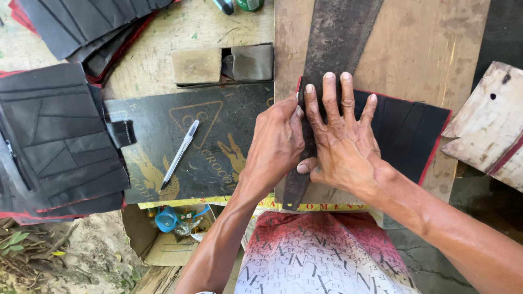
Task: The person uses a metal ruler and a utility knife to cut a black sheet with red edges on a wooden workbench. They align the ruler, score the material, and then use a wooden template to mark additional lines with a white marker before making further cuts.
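**Visitor:** How far along does this look?

**Me:** Judging by what lies around, partway. The wooden board (425, 49) is under the work. On it sits one black sheet with a red edge (406, 130), with a long dark metal straightedge (332, 49) laid over its left side. To my left there's a stack of finished-looking black pieces with stitched pockets (57, 141), and more dark pieces (81, 24) are piled at the top corner. So some parts seem done, and this sheet is not yet trimmed, as far as I can tell.

**Visitor:** And your hands?

**Me:** My right hand (343, 141) is spread flat, fingers wide, pressing the straightedge down onto the sheet. My left hand (278, 141) is curled close, fingertips pinched at the straightedge's left edge, right against my right hand. Whether it grips a small blade there, I can't tell; it's hidden.

**Visitor:** Anything smaller nearby?

**Me:** A dark printed cardboard panel (218, 114) with a pen (180, 154) lying loose on it, well apart from both hands, and a sharpening block (196, 65) above it.
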